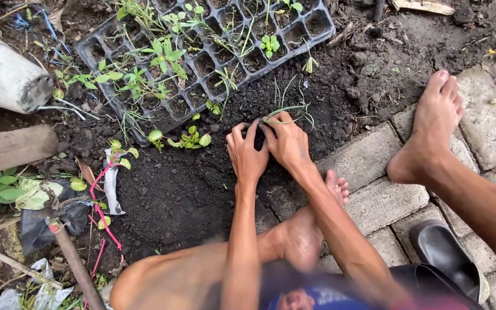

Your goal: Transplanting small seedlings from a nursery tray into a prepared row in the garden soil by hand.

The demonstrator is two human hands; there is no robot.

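My left hand (pixel 247 154) and my right hand (pixel 285 140) rest side by side on dark soil (pixel 179 189), fingers curled around a small black pot that shows only as a dark patch between them. A thin green seedling (pixel 285 108) with long narrow leaves lies across my right hand's fingertips, pinched there. Just beyond my hands stands a black seedling tray (pixel 202 54) with several cells holding small green sprouts. My bare feet are in view: one under my right forearm, the other on the paving to the right.
Grey paving blocks (pixel 374 161) border the soil on the right, with a dark sandal (pixel 446 255) near the bottom. A white pipe (pixel 7 77), a wooden post (pixel 10 150), a tool handle (pixel 76 264) and plastic scraps lie at the left.
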